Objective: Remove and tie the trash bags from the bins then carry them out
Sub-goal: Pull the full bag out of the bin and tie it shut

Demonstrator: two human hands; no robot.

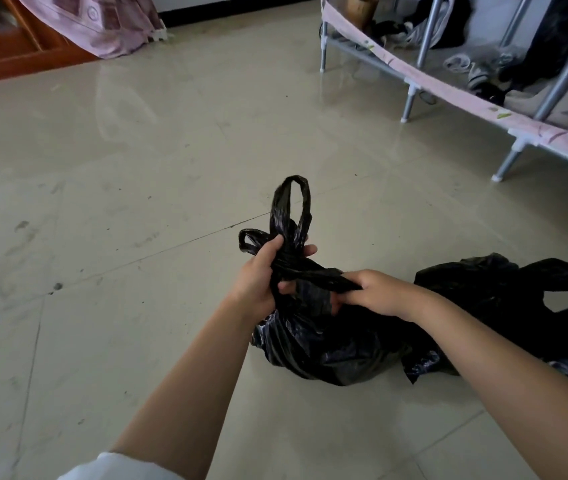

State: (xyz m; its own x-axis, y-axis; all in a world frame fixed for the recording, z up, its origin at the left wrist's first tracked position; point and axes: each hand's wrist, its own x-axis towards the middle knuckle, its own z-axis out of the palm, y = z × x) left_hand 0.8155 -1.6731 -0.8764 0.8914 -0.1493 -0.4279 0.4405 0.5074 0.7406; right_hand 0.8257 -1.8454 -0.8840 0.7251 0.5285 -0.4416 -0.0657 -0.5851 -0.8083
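A: What is the floor like?

B: Pale glossy tiles (157, 161) with thin grout lines, scuffed with grey smudges and a few dark specks. Light reflects off them in the far part of the room.

A: And where is the trash bag?

B: The black trash bag (324, 348) sits on the tiles, bulging and gathered at its neck. Take it as the landmark. Its two handle loops (291, 209) stick up from the neck, one tall and upright, one shorter and leaning left.

A: What are the hands doing?

B: The left hand (261, 275) grips the twisted neck just under the loops, fingers curled round the plastic. The right hand (369, 292) pinches a fold of the same bag just to the right of the neck, fingers closed on it. Both forearms are bare; a white sleeve (119, 465) shows at the near end of the left arm.

A: Anything beside the bag?

B: A second black bag (511, 289) lies flat and crumpled on the tiles to its right, touching or overlapping it; I cannot tell which.

A: And farther off?

B: Beyond the bag and to the right stands a metal-legged rack (410, 98) with a pink patterned fabric edge, shoes and dark clothes heaped on its low shelf. Far beyond the bag to the left is reddish wooden furniture (15, 53), with a pink patterned cloth (109, 26) hanging down to the floor beside it. A dark baseboard runs along the far wall.
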